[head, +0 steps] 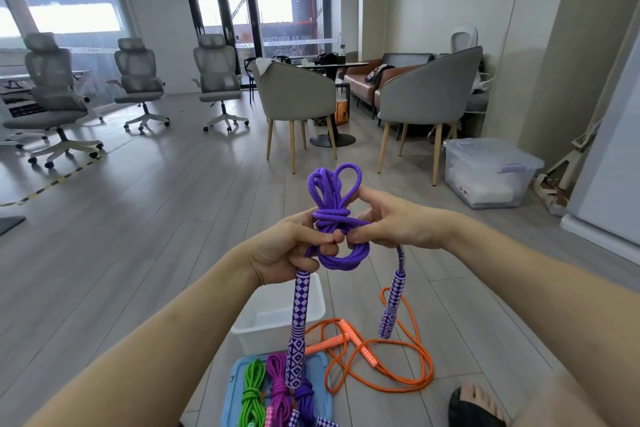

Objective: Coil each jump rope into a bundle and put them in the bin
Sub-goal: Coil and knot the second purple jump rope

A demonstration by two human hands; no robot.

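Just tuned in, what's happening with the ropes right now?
A person holds a purple jump rope up in both hands: the left hand and right hand grip the wrapped middle of the bundle, its two patterned handles hanging below. On the floor, an orange jump rope lies loose and uncoiled beside a white bin. Nearer, a blue bin already holds green, magenta and purple bundles.

Blue bin (231,388) and 3 coiled ropes (277,392) inside, cut off by bottom edge.
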